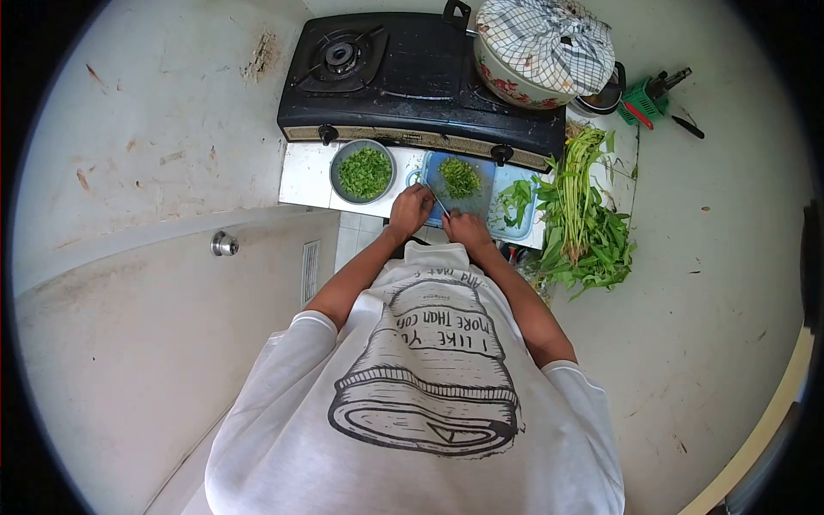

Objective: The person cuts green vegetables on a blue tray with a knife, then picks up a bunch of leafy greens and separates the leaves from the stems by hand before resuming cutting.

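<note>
My right hand [468, 230] is closed around the handle of a knife [439, 201], its blade slanting up and left over the near left part of the blue cutting board [472, 206]. My left hand [413, 208] is at the board's left edge by the blade's tip, fingers curled together; whatever they grip is hidden. A small heap of chopped greens [459, 177] lies on the board above both hands. Some cut leaves [516, 200] rest on the light blue tray [525, 228] right of the board. Left of my hands stands a grey bowl [336, 190] filled with chopped greens [365, 172].
A black two-burner stove [412, 64] spans the back, bearing a flowered pot [506, 83] wrapped in checked cloth [549, 43]. A large bunch of leafy stalks [584, 206] lies at right. Behind it are a green basket [639, 99] with utensils and a black-handled knife [687, 127].
</note>
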`<act>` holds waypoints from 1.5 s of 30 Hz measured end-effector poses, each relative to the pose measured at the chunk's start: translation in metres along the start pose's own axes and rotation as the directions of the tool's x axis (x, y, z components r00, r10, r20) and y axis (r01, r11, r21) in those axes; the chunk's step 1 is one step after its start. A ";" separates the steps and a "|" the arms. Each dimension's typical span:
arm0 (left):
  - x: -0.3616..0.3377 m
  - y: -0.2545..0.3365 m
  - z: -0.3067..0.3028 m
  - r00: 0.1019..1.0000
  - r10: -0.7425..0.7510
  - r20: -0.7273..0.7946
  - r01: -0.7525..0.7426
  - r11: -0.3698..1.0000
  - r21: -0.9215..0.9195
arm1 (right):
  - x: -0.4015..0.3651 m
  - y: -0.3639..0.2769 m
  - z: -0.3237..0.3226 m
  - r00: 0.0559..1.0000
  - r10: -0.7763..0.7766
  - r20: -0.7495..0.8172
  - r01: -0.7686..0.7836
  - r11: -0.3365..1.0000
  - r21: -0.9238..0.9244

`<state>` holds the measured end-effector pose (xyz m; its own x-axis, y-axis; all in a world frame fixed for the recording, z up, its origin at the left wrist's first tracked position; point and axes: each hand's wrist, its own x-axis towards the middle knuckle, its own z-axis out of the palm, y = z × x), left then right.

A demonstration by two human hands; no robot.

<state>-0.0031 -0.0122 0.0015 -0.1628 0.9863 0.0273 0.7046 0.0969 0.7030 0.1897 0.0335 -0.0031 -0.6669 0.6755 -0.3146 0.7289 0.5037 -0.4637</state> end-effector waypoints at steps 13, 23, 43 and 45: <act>0.000 0.009 0.000 0.976 -0.217 -0.027 0.213 0.970 -0.113 | -0.014 0.000 -0.008 0.999 0.033 0.030 -0.034 0.999 0.030; -0.002 0.004 0.000 0.998 -0.048 -0.039 0.049 0.999 0.022 | -0.010 -0.006 -0.005 0.999 0.027 0.022 -0.027 1.000 0.006; -0.004 0.012 -0.007 0.988 -0.149 -0.029 0.147 0.988 -0.040 | -0.017 -0.004 0.000 0.999 0.024 -0.021 -0.023 1.000 0.020; -0.004 0.009 -0.006 0.991 -0.127 -0.030 0.126 0.991 -0.040 | -0.017 -0.005 -0.001 1.000 0.027 -0.011 -0.027 0.999 0.019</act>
<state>-0.0002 -0.0161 0.0125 -0.2716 0.9615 -0.0409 0.6503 0.2147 0.7287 0.1974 0.0196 0.0052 -0.6450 0.6950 -0.3178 0.7437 0.4752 -0.4703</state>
